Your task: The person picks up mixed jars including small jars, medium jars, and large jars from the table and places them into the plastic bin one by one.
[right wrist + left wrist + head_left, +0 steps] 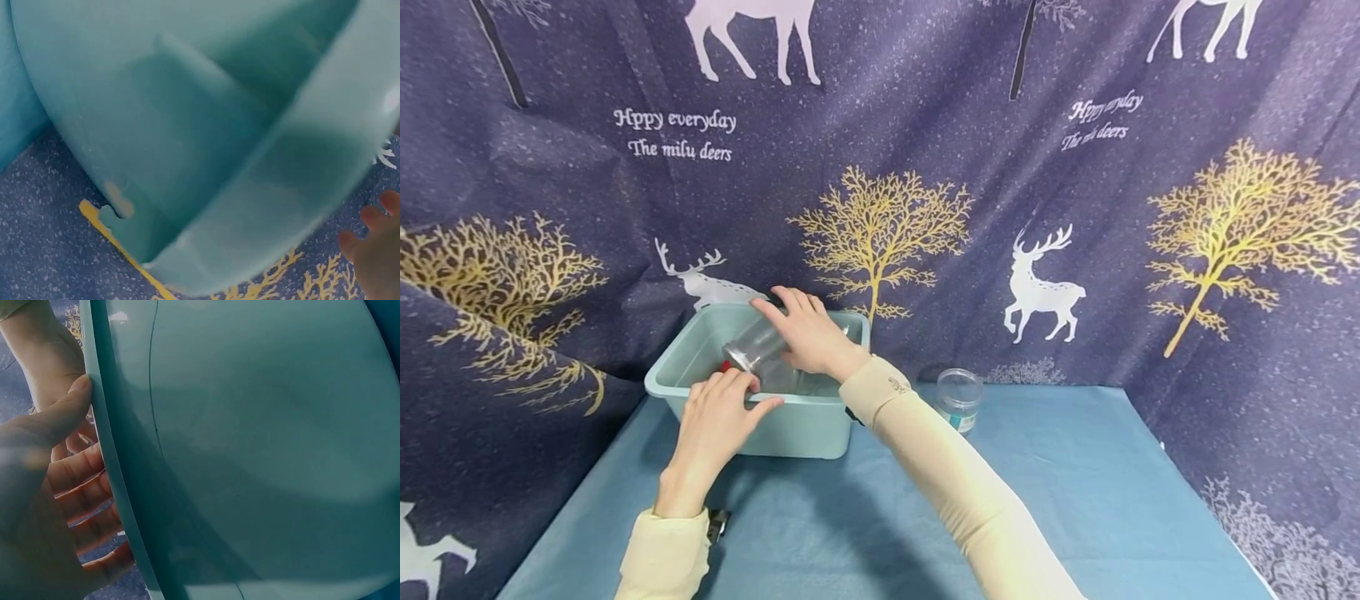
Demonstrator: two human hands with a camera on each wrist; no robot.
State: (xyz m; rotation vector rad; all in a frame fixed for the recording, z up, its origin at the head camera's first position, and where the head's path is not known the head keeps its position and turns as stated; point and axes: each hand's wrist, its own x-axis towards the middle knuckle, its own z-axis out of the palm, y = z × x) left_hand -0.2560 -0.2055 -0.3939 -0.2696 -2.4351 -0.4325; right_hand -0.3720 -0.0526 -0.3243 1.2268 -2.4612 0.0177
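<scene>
A pale green plastic basin (pixel 805 425) stands on the blue tablecloth against the backdrop. My left hand (pixel 730 393) grips its near rim, fingers over the edge and thumb (pixel 70 405) pressed on the rim of the basin (pixel 250 456). My right hand (pixel 797 329) reaches into the basin and holds a clear glass jar (pixel 756 350), which lies tilted with its mouth toward the left. Something small and red (pixel 725 365) shows just below the jar's mouth. The right wrist view shows only the basin's wall (pixel 219 125) and my fingertips (pixel 375 219), blurred.
A small clear jar with a lid (pixel 958 398) stands on the cloth right of the basin. The dark blue backdrop printed with deer and trees (pixel 1037 292) closes off the back and both sides. Blue table surface (pixel 1075 483) spreads to the front and right.
</scene>
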